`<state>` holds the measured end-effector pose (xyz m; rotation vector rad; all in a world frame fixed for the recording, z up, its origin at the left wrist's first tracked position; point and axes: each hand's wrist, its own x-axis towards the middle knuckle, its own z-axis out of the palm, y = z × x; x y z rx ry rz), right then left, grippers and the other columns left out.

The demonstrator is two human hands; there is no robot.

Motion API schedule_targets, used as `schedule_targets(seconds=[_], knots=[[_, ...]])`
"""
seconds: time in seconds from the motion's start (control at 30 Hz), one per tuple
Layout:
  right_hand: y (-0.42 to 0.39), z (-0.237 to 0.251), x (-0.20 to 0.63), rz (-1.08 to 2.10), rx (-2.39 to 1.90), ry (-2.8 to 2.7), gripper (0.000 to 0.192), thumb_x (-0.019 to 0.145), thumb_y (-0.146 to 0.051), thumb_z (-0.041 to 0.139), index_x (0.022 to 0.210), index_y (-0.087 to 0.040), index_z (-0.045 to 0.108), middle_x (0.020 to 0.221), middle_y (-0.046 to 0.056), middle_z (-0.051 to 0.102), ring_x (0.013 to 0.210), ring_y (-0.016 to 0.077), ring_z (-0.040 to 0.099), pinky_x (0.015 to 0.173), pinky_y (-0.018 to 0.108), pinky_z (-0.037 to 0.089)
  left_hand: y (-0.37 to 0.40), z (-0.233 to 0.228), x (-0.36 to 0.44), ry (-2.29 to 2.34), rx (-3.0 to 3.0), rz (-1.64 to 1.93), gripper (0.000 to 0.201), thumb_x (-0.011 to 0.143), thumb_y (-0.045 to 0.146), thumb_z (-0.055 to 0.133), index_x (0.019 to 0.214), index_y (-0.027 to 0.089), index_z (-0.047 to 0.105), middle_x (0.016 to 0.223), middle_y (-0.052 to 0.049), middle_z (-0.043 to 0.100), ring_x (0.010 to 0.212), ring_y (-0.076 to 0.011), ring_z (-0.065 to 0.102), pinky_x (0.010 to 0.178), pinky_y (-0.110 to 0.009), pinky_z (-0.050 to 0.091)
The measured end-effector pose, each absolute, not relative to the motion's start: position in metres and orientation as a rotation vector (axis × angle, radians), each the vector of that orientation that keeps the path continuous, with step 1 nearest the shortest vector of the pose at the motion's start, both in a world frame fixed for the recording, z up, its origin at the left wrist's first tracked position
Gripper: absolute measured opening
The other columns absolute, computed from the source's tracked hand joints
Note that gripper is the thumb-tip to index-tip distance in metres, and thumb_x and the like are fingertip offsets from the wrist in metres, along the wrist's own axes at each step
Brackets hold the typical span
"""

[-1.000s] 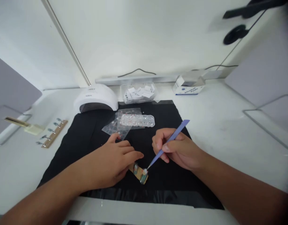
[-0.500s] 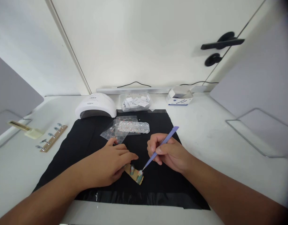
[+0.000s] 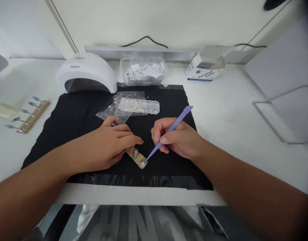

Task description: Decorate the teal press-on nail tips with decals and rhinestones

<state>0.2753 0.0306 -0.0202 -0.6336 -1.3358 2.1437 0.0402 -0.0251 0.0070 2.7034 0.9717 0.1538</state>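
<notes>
My left hand (image 3: 111,144) pins the wooden strip (image 3: 136,156), right hand (image 3: 180,139) pinching the purple tool (image 3: 169,132) at the end nail tip (image 3: 143,163), its neighbour apparently decorated.

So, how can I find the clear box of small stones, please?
Start at the black mat in the middle of the white table. Near its far edge, in front of the white dome lamp, lies the long clear box. Unlike the flat plastic bags beside it, it has rows of small compartments.
</notes>
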Motion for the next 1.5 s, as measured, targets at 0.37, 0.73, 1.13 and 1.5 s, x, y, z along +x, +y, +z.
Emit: schedule_targets(seconds=[0.37, 0.73, 1.13, 1.5], knots=[[0.032, -0.019, 0.276, 2.150, -0.663, -1.298, 0.005, 0.060, -0.012, 0.063, 0.063, -0.014, 0.066, 0.049, -0.003, 0.058, 0.041, 0.0074, 0.052, 0.036, 0.015, 0.037, -0.024, 0.015, 0.037, 1.028, 2.673, 0.115, 0.052, 0.080, 0.011, 0.058, 0.130, 0.024, 0.051, 0.120, -0.006, 0.066, 0.117, -0.0270, 0.055, 0.101, -0.046, 0.027], [0.031, -0.018, 0.278, 2.163, -0.673, -1.283, 0.004, 0.061, -0.012, 0.063, 0.063, -0.014, 0.066, 0.051, -0.002, 0.059, 0.041, 0.0070, 0.052, 0.038, 0.016, 0.036, -0.022, 0.023, 0.023, 1.140, 2.610, 0.067, 0.043, 0.078, 0.015, 0.063, 0.120, 0.024, 0.058, 0.122, -0.007, 0.062, 0.116, -0.0265, 0.055, 0.103, -0.047, 0.028], [0.034, -0.023, 0.283, 2.176, -0.458, -1.222, 0.005, 0.067, -0.013, 0.064, 0.068, -0.015, 0.068, 0.053, -0.003, 0.061, 0.042, 0.0083, 0.051, 0.045, 0.022, 0.039, -0.025, 0.017, 0.038, 1.023, 2.620, 0.142, 0.044, 0.083, 0.023, 0.064, 0.125, 0.022, 0.054, 0.120, -0.008, 0.063, 0.116, -0.0273, 0.053, 0.103, -0.048, 0.028], [0.035, -0.026, 0.284, 2.174, -0.340, -1.197, 0.004, 0.071, -0.014, 0.065, 0.072, -0.015, 0.068, 0.055, -0.003, 0.061, 0.046, 0.0086, 0.053, 0.049, 0.023, 0.040, -0.029, 0.013, 0.057, 0.911, 2.696, 0.229, 0.038, 0.088, 0.008, 0.050, 0.125, 0.018, 0.052, 0.105, -0.006, 0.069, 0.104, -0.0231, 0.059, 0.100, -0.044, 0.028]])
